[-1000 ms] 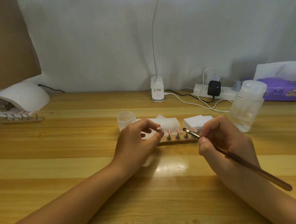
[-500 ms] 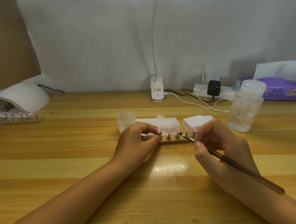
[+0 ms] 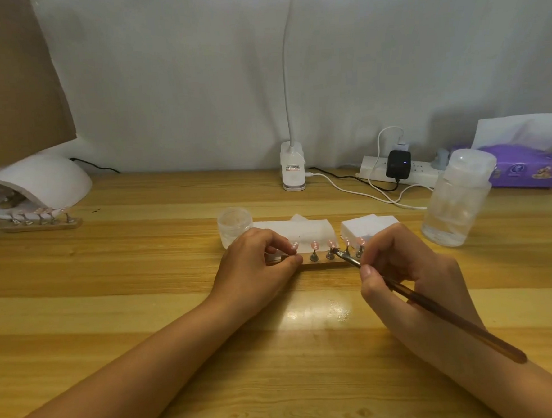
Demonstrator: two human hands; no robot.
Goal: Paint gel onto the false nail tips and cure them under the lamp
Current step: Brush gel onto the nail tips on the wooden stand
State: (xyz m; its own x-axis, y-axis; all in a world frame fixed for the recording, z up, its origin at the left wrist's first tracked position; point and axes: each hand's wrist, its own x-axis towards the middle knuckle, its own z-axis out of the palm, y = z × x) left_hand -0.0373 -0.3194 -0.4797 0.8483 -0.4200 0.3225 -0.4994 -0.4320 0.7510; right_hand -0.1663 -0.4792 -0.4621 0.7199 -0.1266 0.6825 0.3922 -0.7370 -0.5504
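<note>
A wooden strip [image 3: 323, 265] in the middle of the table carries several pink false nail tips [image 3: 315, 246] on small metal stands. My left hand [image 3: 255, 268] pinches the strip's left end between thumb and fingers. My right hand [image 3: 410, 265] grips a long brown brush [image 3: 436, 309] like a pen. The bristle end [image 3: 336, 252] touches the tip in the middle of the row. A small clear gel jar [image 3: 235, 224] stands just behind my left hand. The white curing lamp [image 3: 37, 184] sits at the far left.
A second strip of nail tips [image 3: 41, 220] lies in front of the curing lamp. White pads [image 3: 363, 226] lie behind the strip. A clear pump bottle [image 3: 455, 198], purple tissue pack [image 3: 524, 167], power strip [image 3: 398, 169] and desk lamp base [image 3: 293, 169] stand at the back.
My right hand has moved left along the row, carrying the brush tip from the right-hand nail tips to the middle one. My left hand has stayed on the strip.
</note>
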